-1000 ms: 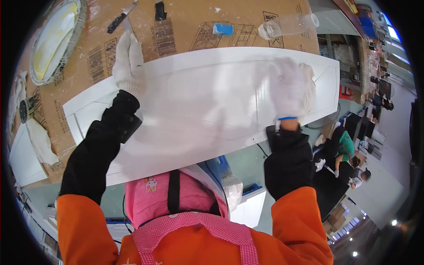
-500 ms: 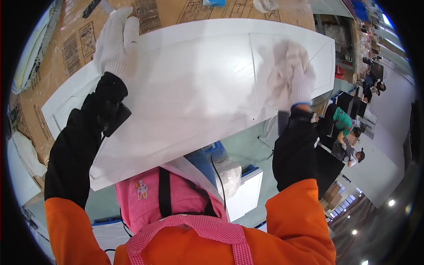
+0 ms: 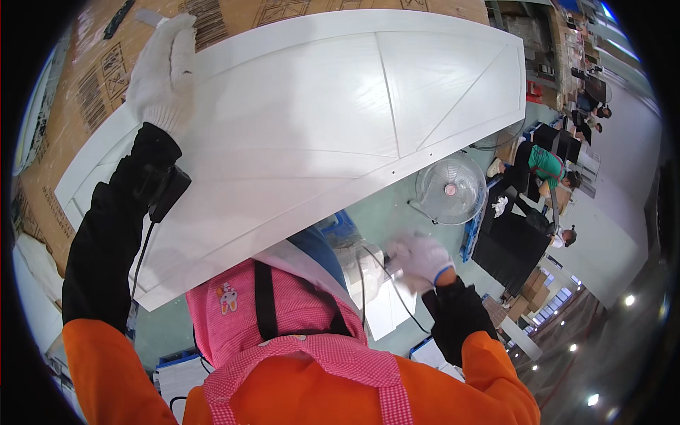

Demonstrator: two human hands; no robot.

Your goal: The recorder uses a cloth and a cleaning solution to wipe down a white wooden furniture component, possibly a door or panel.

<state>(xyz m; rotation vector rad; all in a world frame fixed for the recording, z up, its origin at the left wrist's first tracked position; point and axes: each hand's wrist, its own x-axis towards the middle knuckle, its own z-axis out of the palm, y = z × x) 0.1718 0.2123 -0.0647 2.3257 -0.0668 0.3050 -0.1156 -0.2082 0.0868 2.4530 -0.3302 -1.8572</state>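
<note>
A large white panel [image 3: 283,127] with grooved lines lies across the work surface in front of me. My left hand [image 3: 163,74], in a white knit glove, rests on the panel's far left edge with its fingers stretched out. Off the panel's near right side, my right hand [image 3: 421,261] is lowered beside a plastic-wrapped white bundle [image 3: 356,276]. It wears a white glove with a blue cuff. Motion smears its fingers, so whether they hold anything is unclear.
Printed brown cardboard [image 3: 92,92] covers the surface under the panel. A dark-handled tool [image 3: 117,19] lies at the far left. To the right stand a floor fan [image 3: 450,190] and a black-covered table [image 3: 499,251], with co-workers beyond. A black cable [image 3: 397,294] hangs near my right hand.
My right hand has left the panel's right part, coming down and toward me past its near edge. The panel now sits slightly farther left and up in view. My left hand stays on its edge.
</note>
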